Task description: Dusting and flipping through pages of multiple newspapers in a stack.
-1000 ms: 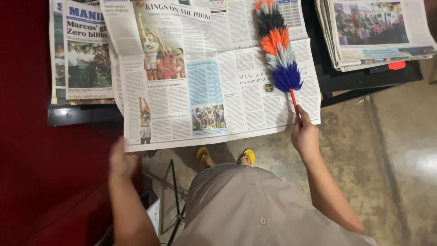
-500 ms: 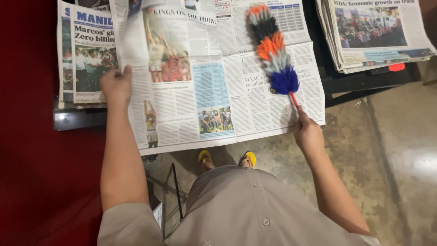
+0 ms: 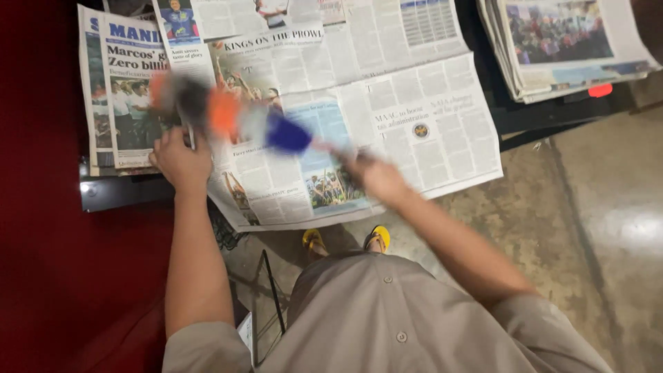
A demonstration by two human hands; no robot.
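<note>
Biggest thing here is the open newspaper (image 3: pixel 414 117), spread flat across a dark table (image 3: pixel 117 193) and hanging a bit over the near edge. Everything else sits around that paper. To its left, partly tucked under it, is another newspaper (image 3: pixel 114 90) with a bold blue headline and a photo. Off to the upper right, on the same dark surface, there's a stack of folded papers (image 3: pixel 552 48) with a small red thing (image 3: pixel 599 90) poking out under its near edge. Below the open paper it's bare concrete floor (image 3: pixel 587 228), and to the left of it a deep red surface (image 3: pixel 41 276).

The person's tan shirt (image 3: pixel 387 318) fills the bottom middle, with yellow sandals (image 3: pixel 378 238) showing just under the paper's overhanging edge.

The right hand (image 3: pixel 376 178) is over the lower middle of the open paper, closed around the handle of a feather duster (image 3: pixel 228 117). The duster's striped head, orange and blue, stretches left across the page and is badly blurred. The left hand (image 3: pixel 181 160) rests at the paper's left edge, fingers curled down on it, pinning that edge. The blurred duster head crosses just above that hand and covers part of the photos on the page.
</note>
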